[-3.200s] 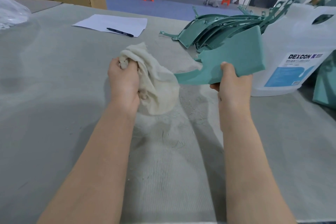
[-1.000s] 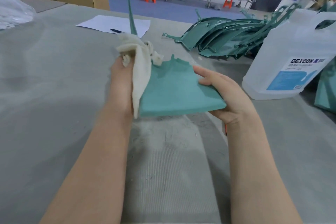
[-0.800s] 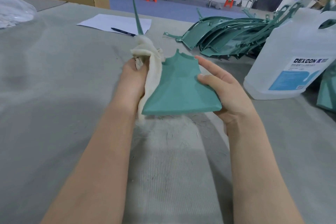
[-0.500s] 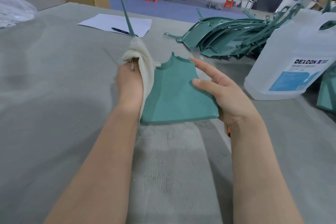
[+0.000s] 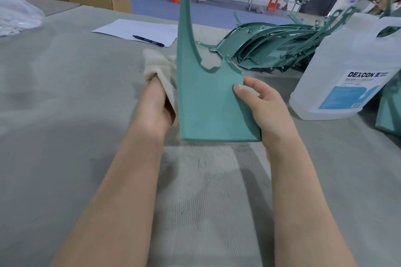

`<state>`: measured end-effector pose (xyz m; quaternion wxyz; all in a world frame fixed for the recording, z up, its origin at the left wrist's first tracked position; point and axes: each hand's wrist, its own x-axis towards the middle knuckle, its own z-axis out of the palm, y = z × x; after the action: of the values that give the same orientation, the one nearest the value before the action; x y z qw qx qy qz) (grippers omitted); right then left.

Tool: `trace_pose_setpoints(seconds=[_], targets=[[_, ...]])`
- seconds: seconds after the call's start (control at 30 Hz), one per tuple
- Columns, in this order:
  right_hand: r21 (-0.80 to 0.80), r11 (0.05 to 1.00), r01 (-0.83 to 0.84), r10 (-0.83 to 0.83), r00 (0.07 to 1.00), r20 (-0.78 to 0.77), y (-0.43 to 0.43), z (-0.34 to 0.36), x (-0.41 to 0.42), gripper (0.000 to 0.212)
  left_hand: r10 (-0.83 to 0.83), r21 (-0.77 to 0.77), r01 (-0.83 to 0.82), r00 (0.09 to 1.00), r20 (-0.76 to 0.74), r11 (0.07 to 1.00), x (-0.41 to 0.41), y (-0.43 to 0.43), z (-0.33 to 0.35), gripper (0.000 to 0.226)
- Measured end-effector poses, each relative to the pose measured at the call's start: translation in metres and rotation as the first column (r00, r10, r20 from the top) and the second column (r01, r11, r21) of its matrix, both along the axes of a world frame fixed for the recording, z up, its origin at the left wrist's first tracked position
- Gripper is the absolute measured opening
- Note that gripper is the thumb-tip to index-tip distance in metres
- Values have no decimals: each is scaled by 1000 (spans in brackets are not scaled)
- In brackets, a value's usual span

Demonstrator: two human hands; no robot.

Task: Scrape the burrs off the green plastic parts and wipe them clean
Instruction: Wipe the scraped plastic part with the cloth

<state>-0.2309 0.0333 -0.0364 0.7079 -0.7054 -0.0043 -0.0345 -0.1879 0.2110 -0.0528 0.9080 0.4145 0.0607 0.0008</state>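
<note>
The light is bright, even and diffuse, coming from above. The arms throw soft shadows on the grey table (image 5: pixel 54 93). The white jug (image 5: pixel 351 67) at right looks a little overexposed. Wide-angle distortion bends the edges; the far background is slightly soft.

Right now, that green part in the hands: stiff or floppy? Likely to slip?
Probably fairly stiff: the green part keeps its flat panel shape though held only at its edges by the right hand and the left hand with the cloth. Its long thin arm likely flexes. The matte surface looks grippy, so slipping seems unlikely.
</note>
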Motion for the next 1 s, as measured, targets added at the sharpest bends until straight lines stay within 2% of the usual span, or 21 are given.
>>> trace_pose_setpoints(seconds=[0.07, 0.17, 0.3, 0.4, 0.47, 0.63, 0.73, 0.77, 0.8, 0.83, 0.87, 0.9, 0.93, 0.97, 1.0], targets=[[-90, 996, 17, -18, 1000, -12, -1, -2, 2, 16, -138, -11, 139, 989, 57, 990, -10, -5, 11, 46], [-39, 999, -24, 20, 995, -100, -3, -4, 4, 12, -199, 3, 200, 973, 112, 980, -18, -4, 14, 47], [19, 996, -84, 86, 977, -194, -5, -5, 5, 8, -184, 152, 161, 971, 150, 975, -22, -7, 14, 26], [-36, 996, -82, 72, 974, -216, -5, -6, 5, 10, -113, 279, 74, 986, 125, 958, -23, -10, 15, 26], [-53, 996, -68, 55, 975, -216, -3, -7, 7, 9, -88, 309, 43, 987, 135, 950, -24, -11, 16, 26], [-81, 996, -48, 36, 990, -140, 4, -8, 8, 7, -45, 295, 0, 988, 147, 955, -31, -10, 17, 9], [-71, 997, 17, -19, 1000, -17, 2, -6, 8, 6, -52, 263, 43, 998, 30, 964, -35, -9, 18, 23], [-68, 995, 68, -66, 997, 28, 1, -5, 8, 8, -91, 229, 89, 996, -1, 969, -34, -5, 10, 27], [-62, 989, 131, -126, 989, 71, 1, -4, 9, 8, -183, 132, 190, 981, -58, 973, -38, 0, 3, 33], [-60, 979, 194, -187, 976, 109, -1, -4, 10, 9, -180, 12, 185, 965, -189, 983, -40, 7, -2, 37], [-58, 968, 244, -234, 963, 135, -3, -5, 11, 9, -128, -51, 120, 961, -246, 992, -38, 14, -8, 38], [-59, 957, 282, -272, 951, 145, -5, -5, 12, 9, -213, -11, 214, 968, -134, 977, -40, 14, -3, 37], [-73, 947, 313, -300, 942, 148, -5, -7, 13, 10, -228, 67, 234, 969, -92, 970, -33, 6, 4, 37], [-96, 935, 340, -323, 934, 155, -5, -8, 13, 11, -131, 132, 142, 988, -87, 981, -19, 0, 9, 37], [-122, 923, 365, -342, 923, 174, -5, -9, 14, 13, -109, 140, 126, 987, -119, 982, -15, -7, 15, 38]])
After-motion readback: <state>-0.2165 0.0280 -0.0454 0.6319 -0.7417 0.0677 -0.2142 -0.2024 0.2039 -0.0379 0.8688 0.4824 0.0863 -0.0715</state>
